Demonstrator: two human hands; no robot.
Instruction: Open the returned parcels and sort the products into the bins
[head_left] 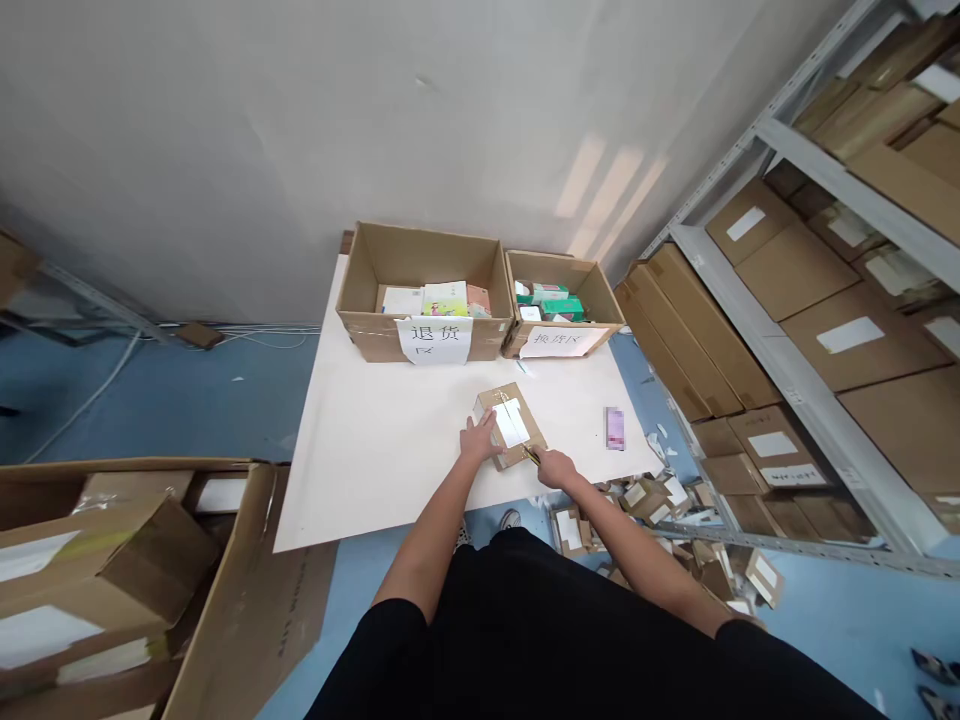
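Note:
A small brown cardboard parcel (511, 424) with a white label lies on the white table (375, 450), near its front edge. My left hand (478, 437) rests on the parcel's left side with fingers spread, holding it down. My right hand (555, 467) is closed around a small yellowish tool (532, 455), whose tip meets the parcel's near right edge.
Two open cartons with paper signs stand at the table's back: a large one (420, 285) with books, a smaller one (562, 310) with green boxes. A small pink item (615, 428) lies at the right. Metal shelving (825, 330) holds cartons; opened boxes (660, 510) litter the floor; large cartons (112, 580) sit left.

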